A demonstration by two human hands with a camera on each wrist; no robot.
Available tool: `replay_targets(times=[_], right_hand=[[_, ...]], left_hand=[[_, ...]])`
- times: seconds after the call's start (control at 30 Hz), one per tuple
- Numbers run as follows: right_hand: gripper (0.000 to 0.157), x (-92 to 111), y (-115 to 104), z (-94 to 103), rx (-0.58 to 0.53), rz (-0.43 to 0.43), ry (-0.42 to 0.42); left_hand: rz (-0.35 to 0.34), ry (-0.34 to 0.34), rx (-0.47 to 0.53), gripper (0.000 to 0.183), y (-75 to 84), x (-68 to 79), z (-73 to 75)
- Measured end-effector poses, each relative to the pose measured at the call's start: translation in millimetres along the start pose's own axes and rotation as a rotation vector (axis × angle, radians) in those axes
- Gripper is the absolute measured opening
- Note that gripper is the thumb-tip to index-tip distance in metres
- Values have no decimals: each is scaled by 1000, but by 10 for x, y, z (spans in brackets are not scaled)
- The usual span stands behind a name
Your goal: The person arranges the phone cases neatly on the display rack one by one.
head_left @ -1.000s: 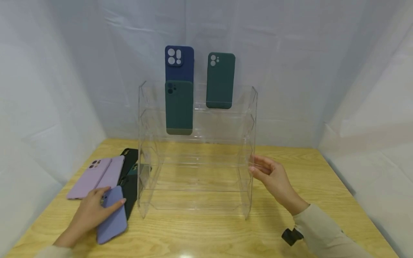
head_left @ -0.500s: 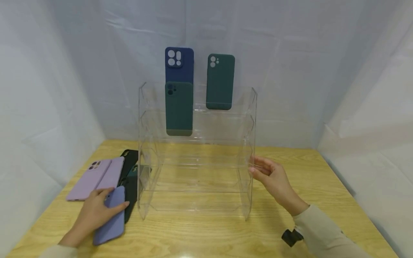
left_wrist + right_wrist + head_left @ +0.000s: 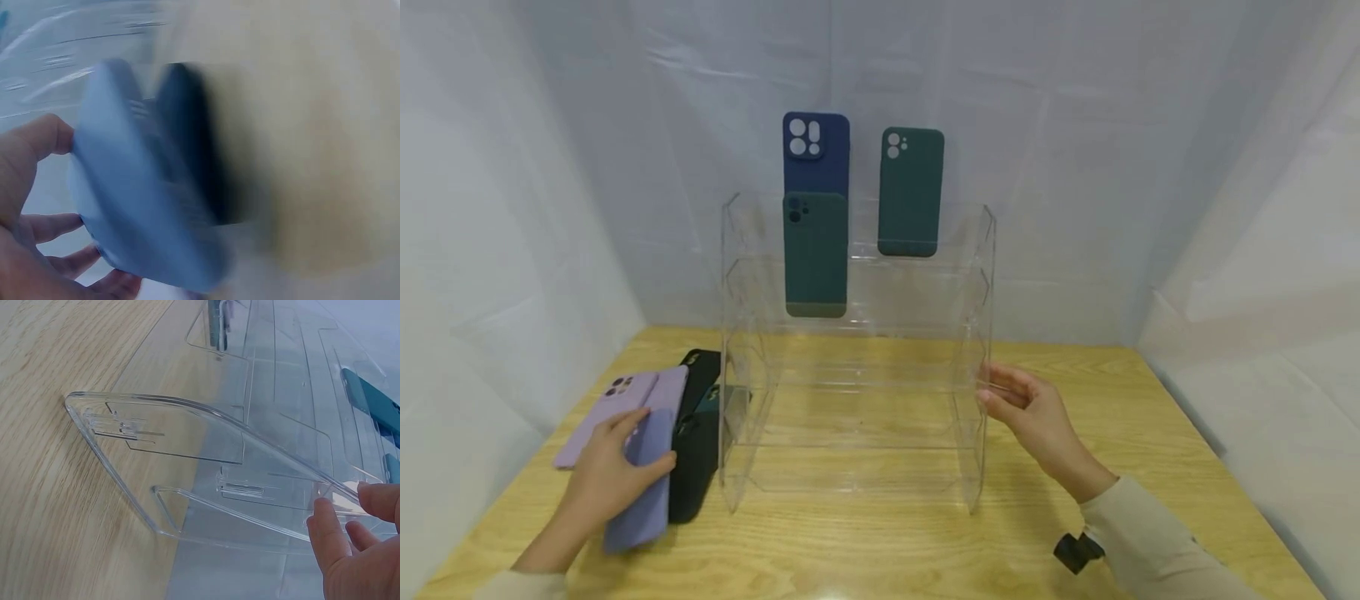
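Note:
In the head view my left hand [image 3: 606, 475] holds a lavender-blue phone case [image 3: 647, 479] by its edges, thumb on one side and fingers on the other. The left wrist view shows this case [image 3: 137, 181] tilted and blurred, with a dark case [image 3: 190, 137] behind it. My right hand [image 3: 1033, 417] holds the right side panel of a clear acrylic display rack [image 3: 857, 446], thumb and fingers at the panel's front edge. On the rack's upper tiers stand a navy case [image 3: 816, 171], a green case [image 3: 816, 258] in front of it, and another green case [image 3: 912, 192] to the right.
Left of the rack lie pale purple cases [image 3: 613, 408] and overlapping black cases [image 3: 696, 462], partly seen through its side panel. A small black object [image 3: 1078, 552] is by the right sleeve. White sheeting [image 3: 1060, 167] surrounds the wooden table [image 3: 850, 550].
My left hand first shifts slightly right, then moves back left and up with the lavender-blue case, which now tilts and uncovers more of the black cases. The right hand stays on the rack.

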State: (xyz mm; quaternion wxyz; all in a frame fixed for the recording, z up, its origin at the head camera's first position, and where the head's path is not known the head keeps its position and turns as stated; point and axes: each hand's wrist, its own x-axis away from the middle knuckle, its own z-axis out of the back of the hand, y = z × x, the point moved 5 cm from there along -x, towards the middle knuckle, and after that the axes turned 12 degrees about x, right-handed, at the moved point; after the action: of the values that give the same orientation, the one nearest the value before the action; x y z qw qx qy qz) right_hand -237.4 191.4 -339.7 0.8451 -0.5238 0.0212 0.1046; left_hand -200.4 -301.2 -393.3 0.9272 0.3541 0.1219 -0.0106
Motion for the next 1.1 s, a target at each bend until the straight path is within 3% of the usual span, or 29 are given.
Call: replay_targets(times=[0.17,0.37,0.57,0.83,1.1], right_hand=[[52,7,-3,3,2,-2,-7],[53,-10,25,2,2,-8,-10],[53,-24,58,0,0,-8,-12],[53,-4,58,-5,-11,-11,-11],[52,35,46,39,5,6,9]], left_hand=[[-85,112,51,81,353,-108,312],[-188,256,126,80,941,-228,659],[-323,369,231,83,1556,-352,860],[-492,444,421,77,2298,-553,823],[-685,468,603,73,2918,-783,523]])
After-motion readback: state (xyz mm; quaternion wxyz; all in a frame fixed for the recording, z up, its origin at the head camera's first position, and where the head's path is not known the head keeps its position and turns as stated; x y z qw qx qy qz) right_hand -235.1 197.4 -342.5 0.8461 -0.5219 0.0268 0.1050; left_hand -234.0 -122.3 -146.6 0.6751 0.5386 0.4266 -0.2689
